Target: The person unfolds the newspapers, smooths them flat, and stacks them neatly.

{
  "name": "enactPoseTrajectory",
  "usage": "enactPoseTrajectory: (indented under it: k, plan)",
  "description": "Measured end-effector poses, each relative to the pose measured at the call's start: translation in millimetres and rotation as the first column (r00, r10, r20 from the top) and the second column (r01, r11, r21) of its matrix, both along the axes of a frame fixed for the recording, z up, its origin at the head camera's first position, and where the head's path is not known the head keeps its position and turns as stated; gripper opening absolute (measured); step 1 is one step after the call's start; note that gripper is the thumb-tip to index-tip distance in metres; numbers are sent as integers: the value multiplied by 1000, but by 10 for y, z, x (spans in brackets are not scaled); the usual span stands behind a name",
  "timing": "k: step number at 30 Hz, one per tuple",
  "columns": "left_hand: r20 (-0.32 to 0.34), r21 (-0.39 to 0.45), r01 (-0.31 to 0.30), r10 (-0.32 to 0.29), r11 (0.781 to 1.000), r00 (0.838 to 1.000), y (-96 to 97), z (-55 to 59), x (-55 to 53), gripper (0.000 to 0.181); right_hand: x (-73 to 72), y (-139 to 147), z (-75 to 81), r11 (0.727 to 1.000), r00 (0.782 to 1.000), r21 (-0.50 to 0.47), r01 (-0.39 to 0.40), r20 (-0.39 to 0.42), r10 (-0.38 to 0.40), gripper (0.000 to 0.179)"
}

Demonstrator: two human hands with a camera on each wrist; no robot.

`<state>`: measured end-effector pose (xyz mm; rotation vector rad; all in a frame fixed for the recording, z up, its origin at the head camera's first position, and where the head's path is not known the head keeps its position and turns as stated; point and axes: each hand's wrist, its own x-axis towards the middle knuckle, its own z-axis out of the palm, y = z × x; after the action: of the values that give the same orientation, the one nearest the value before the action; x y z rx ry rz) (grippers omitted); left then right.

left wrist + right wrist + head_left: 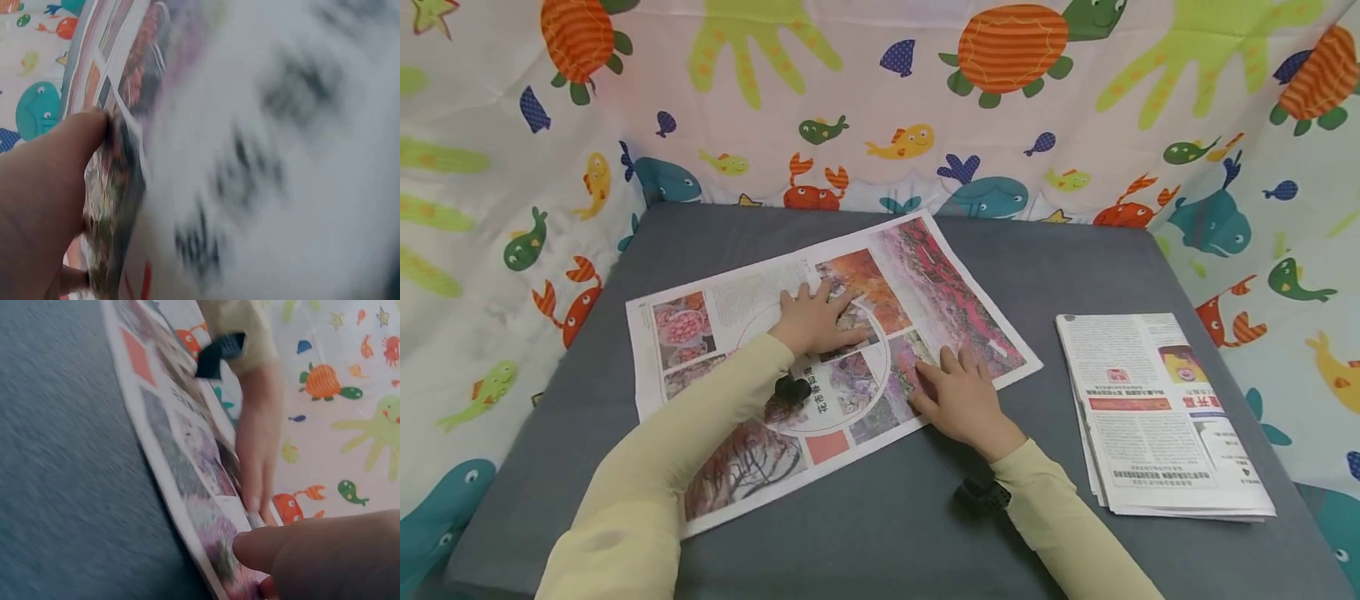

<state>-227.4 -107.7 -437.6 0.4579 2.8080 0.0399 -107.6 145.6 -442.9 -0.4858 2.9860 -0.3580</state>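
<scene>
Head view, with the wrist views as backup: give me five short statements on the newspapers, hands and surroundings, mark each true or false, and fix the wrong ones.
1. The left hand rests on the photo-covered newspaper with its fingers spread. True.
2. The newspaper stack lies to the left of the photo-covered newspaper. False: it lies to the right, apart from it.
3. Both forearms wear pale yellow sleeves. True.
4. The right hand grips the newspaper stack. False: its fingers touch the photo-covered newspaper, by the edge nearer the person.
5. The cloth backdrop is plain white. False: it is printed with turtles, crabs, whales and fish.
</scene>
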Motion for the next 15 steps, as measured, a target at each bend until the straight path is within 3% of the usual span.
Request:
enactPoseTrajectory:
  k: [10,15]
  plan:
    - [-77,-70,21,-26,997,997,-131,7,274,100,-369,73,22,993,992,43,106,63,-109,57]
    - [-137,-41,39,-44,998,990,-102,-38,432,105,-628,72,5,988,979,45,144,141,-149,64]
